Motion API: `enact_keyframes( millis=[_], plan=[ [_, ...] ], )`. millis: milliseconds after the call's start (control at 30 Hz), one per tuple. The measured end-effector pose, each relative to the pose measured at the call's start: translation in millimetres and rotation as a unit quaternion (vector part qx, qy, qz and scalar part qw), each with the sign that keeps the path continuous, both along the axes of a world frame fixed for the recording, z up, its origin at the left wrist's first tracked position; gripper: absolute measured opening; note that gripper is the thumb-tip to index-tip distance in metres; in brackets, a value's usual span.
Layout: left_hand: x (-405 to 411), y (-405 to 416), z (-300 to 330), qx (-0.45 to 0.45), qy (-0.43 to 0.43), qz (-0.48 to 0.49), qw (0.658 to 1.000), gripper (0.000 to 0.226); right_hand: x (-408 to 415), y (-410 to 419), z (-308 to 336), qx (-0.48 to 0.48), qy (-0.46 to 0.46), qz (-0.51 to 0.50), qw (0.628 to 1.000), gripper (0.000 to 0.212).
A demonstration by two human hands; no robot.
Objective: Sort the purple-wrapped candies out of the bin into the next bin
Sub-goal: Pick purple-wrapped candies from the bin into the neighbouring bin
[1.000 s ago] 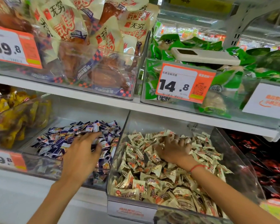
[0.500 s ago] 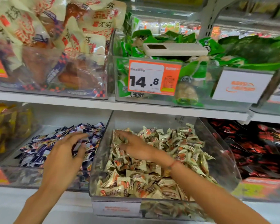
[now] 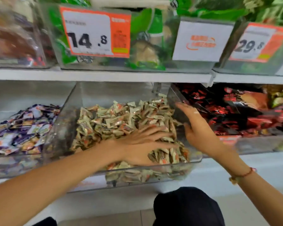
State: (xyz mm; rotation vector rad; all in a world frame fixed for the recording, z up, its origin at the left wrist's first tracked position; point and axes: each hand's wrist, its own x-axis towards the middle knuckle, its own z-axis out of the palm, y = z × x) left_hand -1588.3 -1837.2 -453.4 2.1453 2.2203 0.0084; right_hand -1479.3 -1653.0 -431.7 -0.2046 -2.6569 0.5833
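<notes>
A clear middle bin (image 3: 69,111) on the lower shelf (image 3: 235,162) is shown filled with cream-wrapped candies (image 3: 121,118). The left hand (image 3: 142,144) is laid flat on this heap near the front of the bin, its fingers (image 3: 155,129) spread and pointing right; nothing is seen pinched in it. The right hand (image 3: 198,129) is placed against the bin's right wall (image 3: 175,97), fingers straight and held together, with a red bracelet (image 3: 245,174) seen at the wrist. The purple-wrapped candies (image 3: 21,128) are heaped in the adjoining left bin (image 3: 15,165); whether any lie among the cream ones cannot be told. Red packets (image 3: 227,115) occupy the bin to the right. Above, price tags reading 14.8 (image 3: 88,32) and 29.8 (image 3: 255,43) are fixed to bins of green packets (image 3: 140,35).
</notes>
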Motion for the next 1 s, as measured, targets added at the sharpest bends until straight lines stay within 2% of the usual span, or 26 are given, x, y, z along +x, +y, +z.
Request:
enact_keyframes(
  millis=[133, 267, 367, 500, 600, 667, 767, 833, 900, 967, 1000],
  plan=[
    [-16.4, 7.4, -13.1, 0.025, 0.025, -0.003, 0.999, 0.063, 3.0, -2.0, -4.3, -0.025, 0.030, 0.000, 0.999, 0.071],
    [-37.1, -2.7, -5.0, -0.027, 0.066, 0.074, 0.995, 0.059, 2.4, -0.5, -3.9, -0.022, 0.022, 0.015, 0.999, 0.069],
    [-51.3, -11.1, -3.8, -0.005, 0.075, 0.098, 0.992, 0.058, 2.3, 0.2, -5.1, -0.001, 0.015, 0.009, 1.000, 0.066],
    [-66.4, -25.7, 2.7, 0.022, 0.023, 0.135, 0.990, 0.054, 4.1, -0.2, -4.3, 0.010, 0.004, 0.010, 1.000, 0.066],
    [-73.5, -43.0, 7.2, 0.052, -0.080, 0.203, 0.974, 0.053, 5.2, -1.0, -5.6, 0.018, 0.005, 0.010, 1.000, 0.066],
    [-71.1, -52.0, 11.8, 0.044, -0.119, 0.240, 0.962, 0.056, 5.5, -1.7, -6.4, 0.016, 0.010, 0.011, 1.000, 0.065],
    [-49.2, -70.9, 24.1, -0.025, -0.054, 0.273, 0.960, 0.064, 5.8, -0.9, -6.0, 0.006, 0.009, 0.026, 1.000, 0.060],
    [-26.3, -93.7, 32.3, 0.043, -0.017, 0.292, 0.955, 0.066, 5.8, 4.4, -5.6, 0.063, 0.034, 0.040, 0.997, 0.051],
    [-6.6, -121.8, 35.8, 0.194, 0.043, 0.305, 0.931, 0.057, 2.9, 4.7, -1.9, 0.130, 0.053, 0.076, 0.987, 0.038],
    [2.3, -149.2, 30.0, 0.311, 0.100, 0.360, 0.874, 0.051, -3.9, -9.2, 10.2, 0.145, 0.035, 0.172, 0.974, 0.028],
    [5.5, -160.0, 24.1, 0.347, 0.102, 0.401, 0.842, 0.049, -9.5, -20.6, 16.1, 0.149, 0.016, 0.225, 0.963, 0.029]
  ],
)
